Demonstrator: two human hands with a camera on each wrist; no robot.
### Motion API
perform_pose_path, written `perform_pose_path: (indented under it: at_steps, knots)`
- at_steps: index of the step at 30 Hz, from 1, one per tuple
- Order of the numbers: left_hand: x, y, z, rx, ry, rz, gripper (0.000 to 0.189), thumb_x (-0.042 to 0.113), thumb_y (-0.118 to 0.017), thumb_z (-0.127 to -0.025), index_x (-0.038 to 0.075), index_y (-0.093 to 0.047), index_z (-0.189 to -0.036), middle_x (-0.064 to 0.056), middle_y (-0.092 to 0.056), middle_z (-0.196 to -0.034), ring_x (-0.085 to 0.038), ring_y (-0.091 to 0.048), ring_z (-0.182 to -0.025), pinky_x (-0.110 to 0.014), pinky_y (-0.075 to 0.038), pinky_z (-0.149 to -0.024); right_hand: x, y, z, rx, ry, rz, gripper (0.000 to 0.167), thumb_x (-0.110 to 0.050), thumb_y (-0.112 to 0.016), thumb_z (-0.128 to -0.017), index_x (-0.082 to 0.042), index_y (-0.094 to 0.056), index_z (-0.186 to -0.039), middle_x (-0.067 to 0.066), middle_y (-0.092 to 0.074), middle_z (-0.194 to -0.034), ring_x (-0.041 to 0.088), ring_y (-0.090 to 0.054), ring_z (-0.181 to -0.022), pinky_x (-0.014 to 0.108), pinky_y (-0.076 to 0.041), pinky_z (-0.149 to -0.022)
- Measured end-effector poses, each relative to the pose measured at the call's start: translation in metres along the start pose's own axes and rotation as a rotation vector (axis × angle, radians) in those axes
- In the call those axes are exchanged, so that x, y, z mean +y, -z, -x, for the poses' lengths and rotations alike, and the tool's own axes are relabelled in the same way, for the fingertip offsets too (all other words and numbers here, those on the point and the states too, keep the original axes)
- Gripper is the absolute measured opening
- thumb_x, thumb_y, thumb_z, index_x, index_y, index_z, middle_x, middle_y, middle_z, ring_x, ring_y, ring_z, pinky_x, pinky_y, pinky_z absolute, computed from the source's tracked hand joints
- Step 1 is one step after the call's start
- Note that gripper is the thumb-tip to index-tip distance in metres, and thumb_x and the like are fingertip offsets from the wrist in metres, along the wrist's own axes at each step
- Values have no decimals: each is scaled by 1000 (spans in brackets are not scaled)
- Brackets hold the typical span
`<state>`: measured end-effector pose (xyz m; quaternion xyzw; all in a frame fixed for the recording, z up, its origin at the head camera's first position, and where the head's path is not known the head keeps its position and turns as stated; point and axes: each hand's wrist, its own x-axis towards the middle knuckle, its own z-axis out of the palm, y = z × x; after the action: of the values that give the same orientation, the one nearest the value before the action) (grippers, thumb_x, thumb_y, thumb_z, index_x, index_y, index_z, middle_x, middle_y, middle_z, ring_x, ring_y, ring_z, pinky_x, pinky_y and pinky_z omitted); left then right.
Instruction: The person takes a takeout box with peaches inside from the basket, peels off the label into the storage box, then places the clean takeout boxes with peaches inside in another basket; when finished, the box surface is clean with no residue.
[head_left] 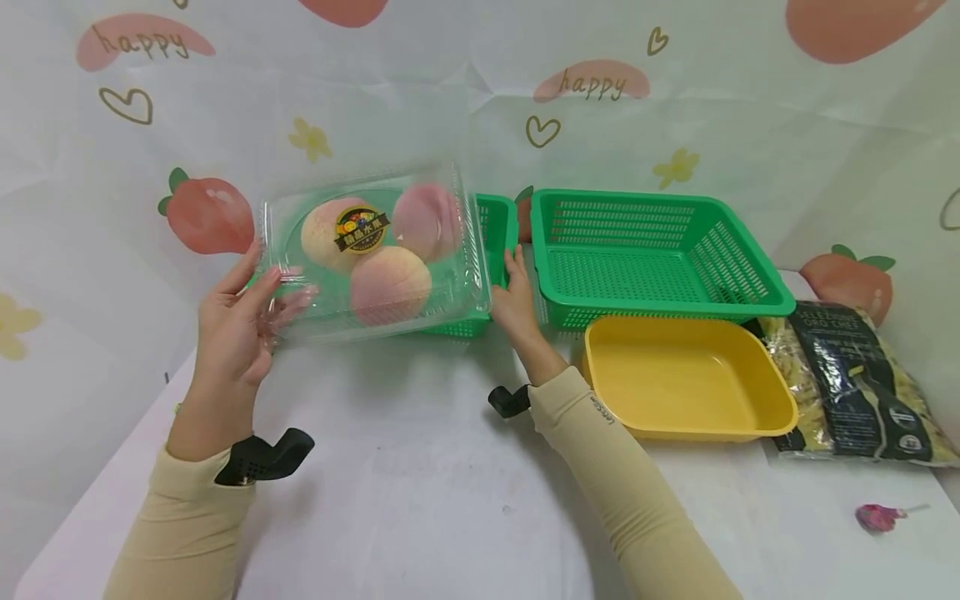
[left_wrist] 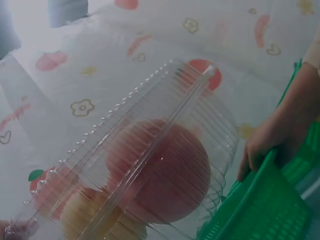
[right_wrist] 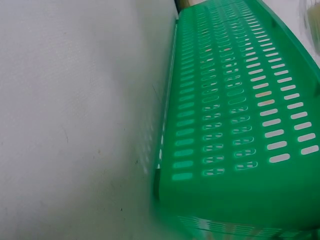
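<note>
My left hand (head_left: 238, 333) grips the left end of a clear plastic clamshell box (head_left: 457, 287), fingers behind it and thumb at the front edge. Inside are three pink and cream peaches (head_left: 392, 286), with a round black and gold label (head_left: 362, 231) on the lid. The box is raised and tilted in front of the left green basket (head_left: 497, 237), hiding most of it. My right hand (head_left: 517, 304) holds that basket by its right end, fingers along the outer wall. The left wrist view shows the peach (left_wrist: 162, 170) through the ribbed plastic; the right wrist view shows the slotted basket wall (right_wrist: 225, 115).
A second green basket (head_left: 667, 310) stands to the right, with a yellow tub (head_left: 675, 383) in front of it. Farther right lies a black and clear bag (head_left: 862, 392). A small wrapped lollipop (head_left: 877, 517) lies near the table's right side. Behind everything hangs a printed sheet (head_left: 420, 92).
</note>
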<state>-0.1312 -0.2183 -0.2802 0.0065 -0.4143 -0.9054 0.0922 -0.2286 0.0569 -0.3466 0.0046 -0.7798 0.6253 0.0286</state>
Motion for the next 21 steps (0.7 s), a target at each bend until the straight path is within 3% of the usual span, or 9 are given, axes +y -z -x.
perform_pose_path:
  at_steps: [8, 18, 21]
  knots:
    - [6, 16, 26, -34, 40, -58, 51, -1, -58, -88, 13, -49, -136, -3, -67, -105, -19, -71, -73, -30, -56, -67, -3, -2, 1, 16, -9, 65, 66, 9, -36, -87, -4, -17, -148, 4, -2, -159, 21, 0, -146, 33, -10, -119]
    - [-3, 44, 58, -16, 71, -261, 50, 5, -58, -90, 19, -47, -137, 5, -56, -119, -9, -70, -82, -24, -55, -70, -3, 0, 3, 5, -4, 61, 66, 9, -37, -86, -5, -17, -148, 4, -1, -159, 24, 0, -146, 36, -11, -119]
    - [-6, 51, 65, -14, 76, -252, 50, 4, -56, -91, 19, -47, -137, 4, -55, -116, -11, -70, -79, -25, -55, -70, -2, -1, 2, 2, -5, 59, 67, 9, -37, -86, -5, -16, -148, 3, -1, -159, 24, 0, -146, 35, -10, -119]
